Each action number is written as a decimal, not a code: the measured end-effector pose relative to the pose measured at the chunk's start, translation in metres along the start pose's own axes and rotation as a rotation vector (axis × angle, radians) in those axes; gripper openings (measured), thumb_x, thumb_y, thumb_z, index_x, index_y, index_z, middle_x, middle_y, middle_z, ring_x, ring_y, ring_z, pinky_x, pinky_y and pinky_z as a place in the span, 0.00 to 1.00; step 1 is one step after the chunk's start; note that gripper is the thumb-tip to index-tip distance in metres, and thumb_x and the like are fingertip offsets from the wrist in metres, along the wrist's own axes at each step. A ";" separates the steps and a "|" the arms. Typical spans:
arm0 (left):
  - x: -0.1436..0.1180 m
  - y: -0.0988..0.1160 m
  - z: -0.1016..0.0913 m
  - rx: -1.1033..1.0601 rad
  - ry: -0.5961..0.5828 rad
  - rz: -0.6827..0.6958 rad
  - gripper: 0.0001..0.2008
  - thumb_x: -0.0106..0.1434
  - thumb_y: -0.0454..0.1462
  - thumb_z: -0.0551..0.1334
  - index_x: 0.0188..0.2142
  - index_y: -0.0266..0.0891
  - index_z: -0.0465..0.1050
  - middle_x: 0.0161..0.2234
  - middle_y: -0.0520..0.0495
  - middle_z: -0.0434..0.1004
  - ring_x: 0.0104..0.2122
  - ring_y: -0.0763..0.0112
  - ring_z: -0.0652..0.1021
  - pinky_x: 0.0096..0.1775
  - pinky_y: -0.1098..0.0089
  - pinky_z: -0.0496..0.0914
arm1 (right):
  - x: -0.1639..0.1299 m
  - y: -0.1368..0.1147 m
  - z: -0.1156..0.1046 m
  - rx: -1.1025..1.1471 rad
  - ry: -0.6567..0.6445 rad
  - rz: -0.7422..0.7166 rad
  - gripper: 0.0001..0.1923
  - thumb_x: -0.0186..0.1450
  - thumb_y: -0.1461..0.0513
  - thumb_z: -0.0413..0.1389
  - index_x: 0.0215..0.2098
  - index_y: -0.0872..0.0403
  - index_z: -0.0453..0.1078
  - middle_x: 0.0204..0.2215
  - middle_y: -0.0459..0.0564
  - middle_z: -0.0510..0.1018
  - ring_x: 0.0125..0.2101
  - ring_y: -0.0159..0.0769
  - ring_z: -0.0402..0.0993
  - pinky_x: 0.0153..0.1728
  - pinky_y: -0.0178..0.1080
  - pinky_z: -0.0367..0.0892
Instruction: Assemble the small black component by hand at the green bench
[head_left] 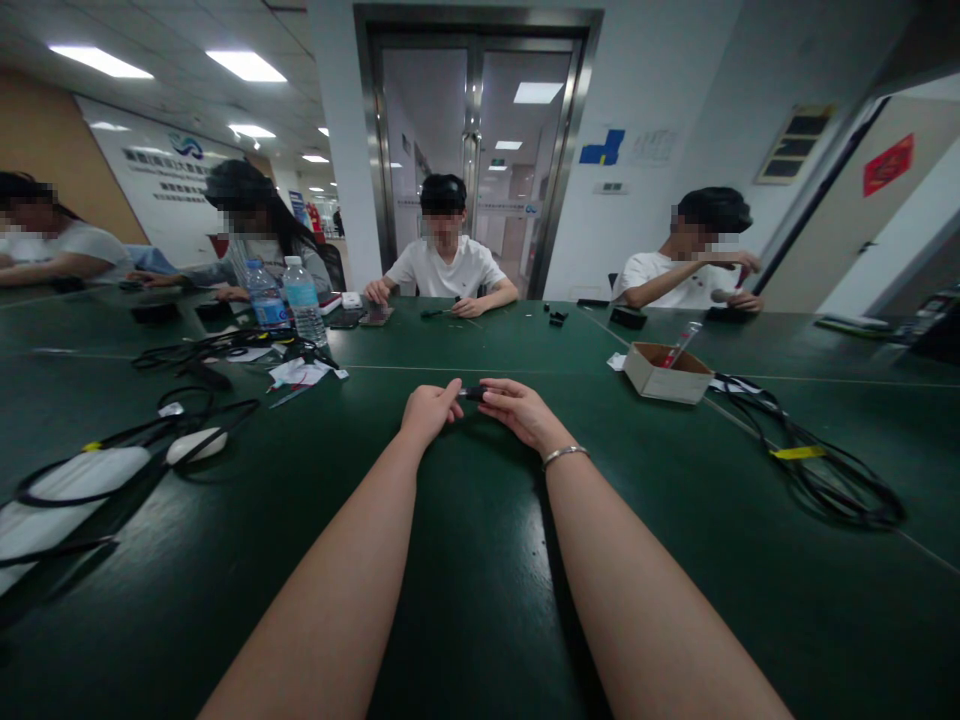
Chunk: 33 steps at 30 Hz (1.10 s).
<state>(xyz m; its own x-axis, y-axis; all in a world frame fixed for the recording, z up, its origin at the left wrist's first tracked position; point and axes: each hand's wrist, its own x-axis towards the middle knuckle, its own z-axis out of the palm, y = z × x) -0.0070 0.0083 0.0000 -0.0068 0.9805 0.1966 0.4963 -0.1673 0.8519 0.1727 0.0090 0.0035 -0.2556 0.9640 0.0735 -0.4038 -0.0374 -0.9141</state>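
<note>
Both my arms stretch forward over a dark green table (pixel 480 600). My left hand (pixel 429 410) and my right hand (pixel 519 410) meet at the fingertips around a small black object (pixel 472 393) held between them just above the table. Most of the object is hidden by my fingers, so its shape is unclear. A thin metal bracelet (pixel 564 454) circles my right wrist.
A small open cardboard box (pixel 666 372) sits at right, with a coiled black cable (pixel 825 470) beyond it. Black cables and white pieces (pixel 150 440) lie at left, two water bottles (pixel 294 300) further back. Several people sit along the far edge.
</note>
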 end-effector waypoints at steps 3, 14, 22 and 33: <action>0.000 0.000 0.000 -0.006 -0.002 -0.009 0.29 0.59 0.57 0.52 0.17 0.38 0.74 0.15 0.48 0.70 0.18 0.70 0.69 0.27 0.68 0.61 | 0.000 0.000 0.000 -0.012 0.000 0.002 0.11 0.54 0.73 0.62 0.34 0.56 0.76 0.31 0.47 0.76 0.35 0.33 0.75 0.41 0.36 0.73; 0.001 0.001 0.000 -0.008 -0.003 -0.006 0.29 0.59 0.57 0.52 0.16 0.38 0.73 0.15 0.48 0.70 0.18 0.71 0.69 0.28 0.68 0.60 | -0.001 -0.001 0.000 -0.016 0.005 0.016 0.10 0.54 0.73 0.63 0.34 0.57 0.76 0.32 0.49 0.78 0.33 0.32 0.75 0.38 0.34 0.74; 0.004 -0.005 0.003 -0.073 -0.029 0.047 0.29 0.58 0.58 0.52 0.19 0.37 0.73 0.17 0.48 0.71 0.19 0.71 0.69 0.29 0.69 0.62 | -0.001 -0.001 -0.001 -0.035 -0.002 0.008 0.11 0.55 0.72 0.63 0.35 0.56 0.76 0.32 0.49 0.78 0.33 0.33 0.75 0.36 0.33 0.74; 0.009 -0.012 0.006 -0.161 -0.095 0.083 0.28 0.58 0.58 0.53 0.22 0.36 0.74 0.21 0.46 0.73 0.22 0.72 0.70 0.29 0.70 0.63 | 0.000 -0.001 -0.001 -0.021 0.034 0.039 0.07 0.55 0.70 0.65 0.33 0.59 0.75 0.26 0.49 0.77 0.24 0.30 0.74 0.30 0.33 0.75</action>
<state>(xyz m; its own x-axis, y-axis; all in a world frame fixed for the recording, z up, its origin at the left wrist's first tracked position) -0.0080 0.0194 -0.0111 0.1143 0.9668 0.2286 0.3466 -0.2545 0.9028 0.1735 0.0093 0.0037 -0.2408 0.9703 0.0242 -0.3758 -0.0702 -0.9240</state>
